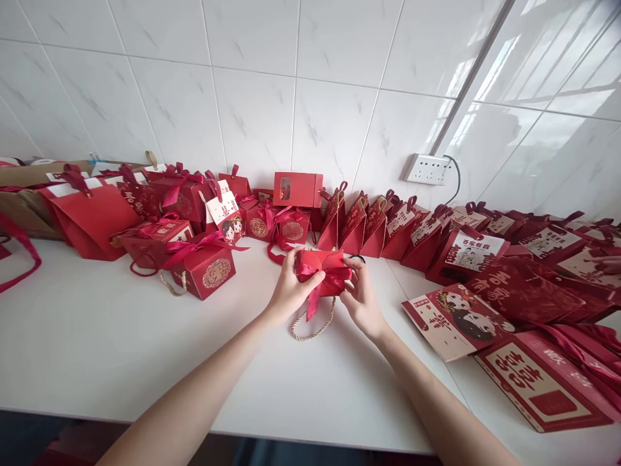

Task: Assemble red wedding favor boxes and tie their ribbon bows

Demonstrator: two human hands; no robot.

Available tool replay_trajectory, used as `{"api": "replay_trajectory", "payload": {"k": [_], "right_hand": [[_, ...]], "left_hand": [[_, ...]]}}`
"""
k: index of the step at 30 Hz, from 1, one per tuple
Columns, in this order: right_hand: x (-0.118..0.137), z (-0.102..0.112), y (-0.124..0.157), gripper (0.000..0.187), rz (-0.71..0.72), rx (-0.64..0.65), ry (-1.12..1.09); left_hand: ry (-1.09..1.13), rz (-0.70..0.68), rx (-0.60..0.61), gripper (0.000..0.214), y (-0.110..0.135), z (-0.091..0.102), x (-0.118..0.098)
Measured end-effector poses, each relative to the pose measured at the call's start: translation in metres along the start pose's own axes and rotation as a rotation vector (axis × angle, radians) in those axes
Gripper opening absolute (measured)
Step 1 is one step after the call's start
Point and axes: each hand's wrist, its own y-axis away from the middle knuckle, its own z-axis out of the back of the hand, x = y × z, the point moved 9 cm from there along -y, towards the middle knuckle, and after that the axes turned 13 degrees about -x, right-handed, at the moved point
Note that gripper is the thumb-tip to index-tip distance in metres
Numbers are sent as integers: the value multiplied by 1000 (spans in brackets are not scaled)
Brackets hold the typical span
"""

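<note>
Between my hands, at the middle of the white table point(242, 362), is a small red gift box point(334, 260) with a red ribbon bow point(334, 278) across its top. My left hand point(291, 285) grips the box's left side, its thumb pressing on the bow. Curled round the right side is my right hand point(359, 298), fingertips at the box's edge and the bow's right loop. One ribbon tail hangs down toward me. A twisted gold cord handle point(313, 336) loops out below the box onto the table. The underside of the box is hidden.
Red gift boxes point(204, 268) with bows stand at left. Triangular red boxes point(373, 230) line the tiled wall. Flat printed cartons point(543, 382) lie at right, beside a card with cartoon faces point(456, 323). A power strip point(429, 169) is on the wall. Fingers of another hand point(609, 264) show at far right.
</note>
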Motion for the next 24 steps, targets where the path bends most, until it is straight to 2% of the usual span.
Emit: {"api": "replay_trajectory", "payload": {"k": [2, 6, 11, 15, 21, 24], "right_hand": [[-2, 3, -1, 38, -54, -20, -57], [-4, 10, -5, 13, -123, -71, -107], [-2, 10, -6, 28, -93, -62, -35], [-4, 9, -8, 30, -92, -82, -34], [-13, 14, -10, 30, -192, -130, -106], [-10, 18, -9, 38, -104, -152, -38]], "left_hand": [[-6, 0, -1, 61, 0, 0, 0], [-3, 0, 4, 60, -1, 0, 1], [-9, 4, 3, 61, -1, -1, 1], [-2, -3, 17, 61, 0, -1, 1], [13, 15, 44, 62, -1, -2, 2], [3, 29, 59, 64, -2, -3, 2]]}}
